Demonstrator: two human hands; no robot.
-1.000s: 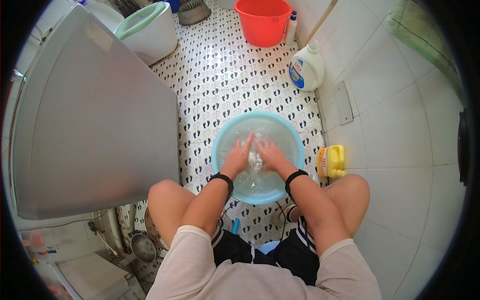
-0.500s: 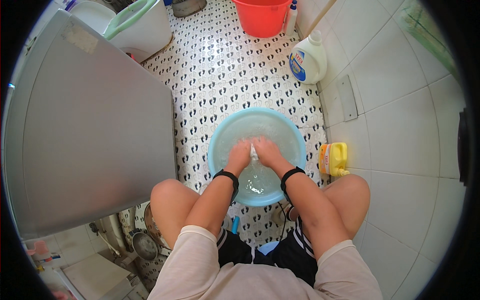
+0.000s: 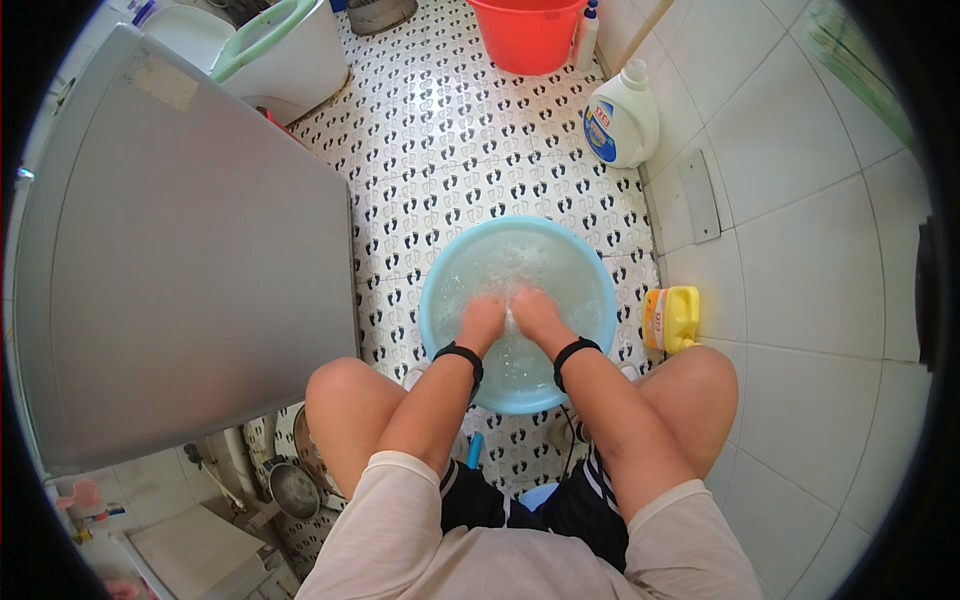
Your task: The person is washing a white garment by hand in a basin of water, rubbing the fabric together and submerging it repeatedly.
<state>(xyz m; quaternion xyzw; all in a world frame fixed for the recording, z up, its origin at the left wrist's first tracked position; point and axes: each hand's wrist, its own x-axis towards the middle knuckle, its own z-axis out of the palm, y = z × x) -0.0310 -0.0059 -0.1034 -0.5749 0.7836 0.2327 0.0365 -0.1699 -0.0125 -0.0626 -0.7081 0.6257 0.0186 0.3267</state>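
A light-blue round basin (image 3: 517, 222) of cloudy, bubbly water (image 3: 565, 275) stands on the floor between my feet. Inside it, at the water's surface, my left hand (image 3: 484, 316) and my right hand (image 3: 537, 312) are side by side, fingers curled in and knuckles close together. A bit of wet white cloth shows in the narrow gap between them; most of it is hidden by my hands and the foamy water. The fingertips are under water. Both wrists wear black bands and rest inside the near rim.
Along the right wall stand a yellow jug (image 3: 672, 319) and a white detergent bottle (image 3: 622, 115). Farther off is a red bucket (image 3: 528, 38) beside a slim white bottle (image 3: 586, 38). A large grey appliance (image 3: 195, 260) fills the left side. A small pan (image 3: 295, 490) is behind my left knee.
My hands have drawn slightly nearer to me and lower in the water. The white cloth, plain between them before, is now mostly hidden. More bubbles spread beyond my fingers.
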